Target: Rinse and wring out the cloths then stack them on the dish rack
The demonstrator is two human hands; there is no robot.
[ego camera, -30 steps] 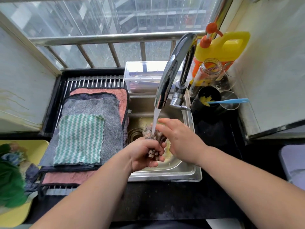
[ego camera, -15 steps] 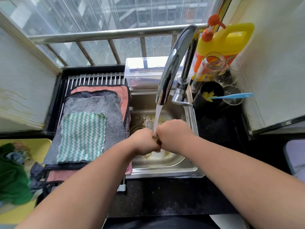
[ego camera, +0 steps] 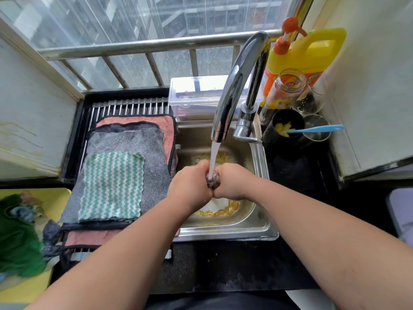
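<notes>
Over the steel sink (ego camera: 260,227), my left hand (ego camera: 190,184) and my right hand (ego camera: 234,181) both grip a dark, bunched cloth (ego camera: 213,181), knuckles up and side by side. Water from the chrome tap (ego camera: 237,86) runs onto the small part of the cloth showing between them. On the dish rack (ego camera: 131,106) to the left lie three flat cloths stacked: a pink cloth (ego camera: 166,125) at the bottom, a grey cloth (ego camera: 152,153) over it, and a green-and-white zigzag cloth (ego camera: 111,186) on top.
A yellow tray (ego camera: 53,198) at far left holds a green cloth (ego camera: 17,245) and other crumpled cloths. Behind the sink stands a clear plastic box (ego camera: 196,97). Right of the tap are a yellow detergent jug (ego camera: 312,54), a glass jar (ego camera: 286,88), a black cup (ego camera: 288,128) and a blue spoon (ego camera: 317,129).
My right hand has closed on the cloth beside my left hand. Both fists now squeeze it together under the running water, hiding most of it.
</notes>
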